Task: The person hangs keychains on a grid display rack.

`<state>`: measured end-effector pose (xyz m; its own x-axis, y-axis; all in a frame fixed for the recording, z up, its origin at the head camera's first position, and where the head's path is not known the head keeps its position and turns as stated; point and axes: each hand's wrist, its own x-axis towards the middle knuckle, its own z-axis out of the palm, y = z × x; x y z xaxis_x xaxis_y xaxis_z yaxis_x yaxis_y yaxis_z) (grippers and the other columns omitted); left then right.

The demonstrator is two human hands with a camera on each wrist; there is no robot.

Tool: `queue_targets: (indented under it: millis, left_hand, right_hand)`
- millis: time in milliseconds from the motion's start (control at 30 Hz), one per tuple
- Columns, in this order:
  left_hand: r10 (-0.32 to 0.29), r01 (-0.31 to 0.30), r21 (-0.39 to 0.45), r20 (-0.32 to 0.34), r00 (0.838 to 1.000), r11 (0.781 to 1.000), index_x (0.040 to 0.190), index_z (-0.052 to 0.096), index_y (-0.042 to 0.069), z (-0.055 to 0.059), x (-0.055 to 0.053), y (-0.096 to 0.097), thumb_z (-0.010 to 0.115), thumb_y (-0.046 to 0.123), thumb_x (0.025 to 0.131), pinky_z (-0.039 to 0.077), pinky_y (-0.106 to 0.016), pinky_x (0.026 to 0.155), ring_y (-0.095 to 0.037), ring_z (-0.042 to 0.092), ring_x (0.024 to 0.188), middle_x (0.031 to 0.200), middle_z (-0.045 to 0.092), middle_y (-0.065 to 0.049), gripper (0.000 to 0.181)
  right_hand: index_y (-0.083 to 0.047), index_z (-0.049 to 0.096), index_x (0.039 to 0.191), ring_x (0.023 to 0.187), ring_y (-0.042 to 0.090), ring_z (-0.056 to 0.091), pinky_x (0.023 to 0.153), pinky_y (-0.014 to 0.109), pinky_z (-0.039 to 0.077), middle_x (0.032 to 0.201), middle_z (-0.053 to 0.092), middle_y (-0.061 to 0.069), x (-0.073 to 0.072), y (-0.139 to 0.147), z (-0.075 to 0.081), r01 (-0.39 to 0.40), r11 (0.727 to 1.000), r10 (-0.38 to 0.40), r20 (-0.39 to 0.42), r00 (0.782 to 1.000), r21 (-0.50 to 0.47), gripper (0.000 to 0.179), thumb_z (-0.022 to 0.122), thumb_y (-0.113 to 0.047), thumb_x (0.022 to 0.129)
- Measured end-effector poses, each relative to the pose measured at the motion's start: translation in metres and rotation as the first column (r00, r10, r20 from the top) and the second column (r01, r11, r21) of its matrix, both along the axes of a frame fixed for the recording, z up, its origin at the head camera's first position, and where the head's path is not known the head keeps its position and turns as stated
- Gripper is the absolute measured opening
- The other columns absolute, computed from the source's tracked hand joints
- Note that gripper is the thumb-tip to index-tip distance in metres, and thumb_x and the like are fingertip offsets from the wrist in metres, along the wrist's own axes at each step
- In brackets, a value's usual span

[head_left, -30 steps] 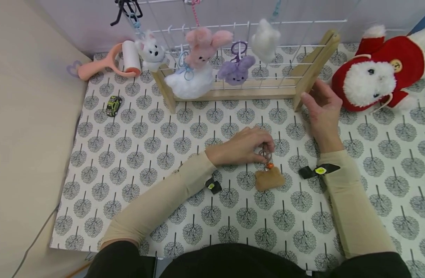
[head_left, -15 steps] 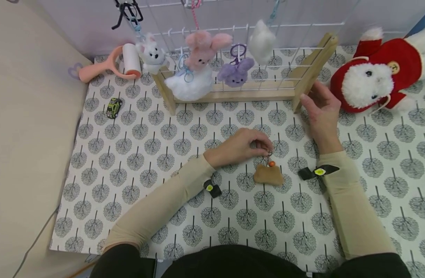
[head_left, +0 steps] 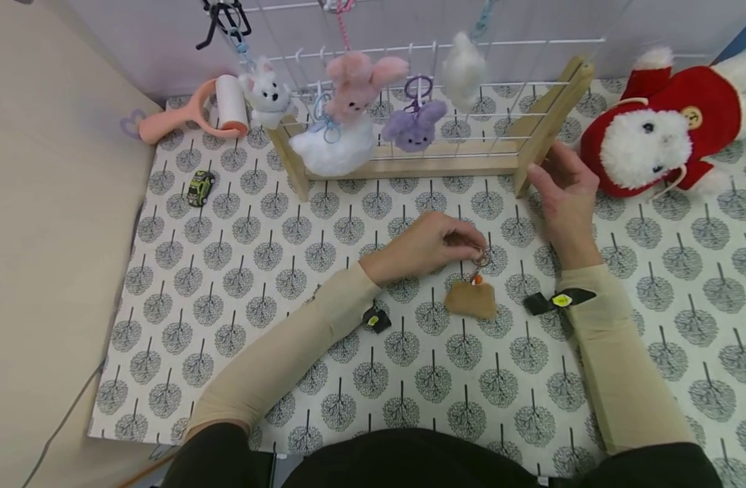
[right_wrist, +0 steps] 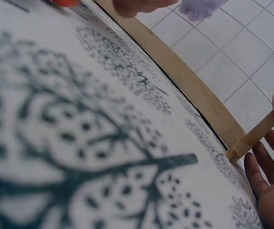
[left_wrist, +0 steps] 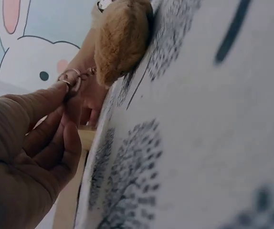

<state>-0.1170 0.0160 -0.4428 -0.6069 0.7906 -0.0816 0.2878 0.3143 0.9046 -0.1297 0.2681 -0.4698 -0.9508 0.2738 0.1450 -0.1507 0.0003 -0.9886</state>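
Observation:
My left hand [head_left: 437, 245] pinches the metal ring [head_left: 482, 258] of a tan plush keychain [head_left: 472, 299] between thumb and forefinger. An orange bead [head_left: 476, 278] sits between ring and plush. In the left wrist view the furry plush [left_wrist: 122, 40] lies against the patterned cloth, its ring [left_wrist: 70, 81] at my fingertips. My right hand [head_left: 568, 203] holds the wooden end post [head_left: 553, 129] of a white wire rack, thumb on one side and fingers on the other. That grip also shows in the right wrist view, round the post's foot [right_wrist: 251, 138].
From the rack hang a white plush [head_left: 266, 95], a pink bunny [head_left: 355, 85], a purple bunny [head_left: 414, 125] and other white plushes. A lint roller [head_left: 184, 116] and a toy car [head_left: 199, 188] lie at left. A red-clad plush doll [head_left: 648, 146] lies at right.
My left hand has lifted the ring slightly away and to the right, and the tan plush has shifted a little toward the rack. My right hand stays on the post.

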Motion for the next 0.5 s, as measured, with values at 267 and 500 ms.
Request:
queue_targets:
  millis: [267,500]
  left_hand:
    - [0.040,-0.027,0.107,-0.119,0.992,0.994,0.117,0.078,0.004,0.024,-0.010,0.013,0.074,0.010,0.100,0.054,-0.017,0.089,-0.003,0.070,0.096,0.111,0.079,-0.002,0.019]
    - [0.098,-0.083,0.101,-0.157,0.983,0.991,0.120,0.077,0.006,0.056,-0.023,0.027,0.072,0.012,0.102,0.050,-0.014,0.094,-0.004,0.069,0.101,0.115,0.079,-0.001,0.020]
  right_hand:
    - [-0.013,0.070,0.140,0.132,0.022,0.058,0.117,0.032,0.041,0.143,0.067,0.008,0.000,-0.002,-0.001,0.001,1.000,-0.001,-0.007,1.000,0.006,0.046,0.076,-0.005,0.095]
    - [-0.011,0.070,0.138,0.130,0.023,0.060,0.115,0.033,0.043,0.141,0.068,0.009,-0.001,-0.001,-0.001,-0.009,1.000,0.008,-0.035,0.999,-0.027,0.045,0.075,-0.003,0.094]
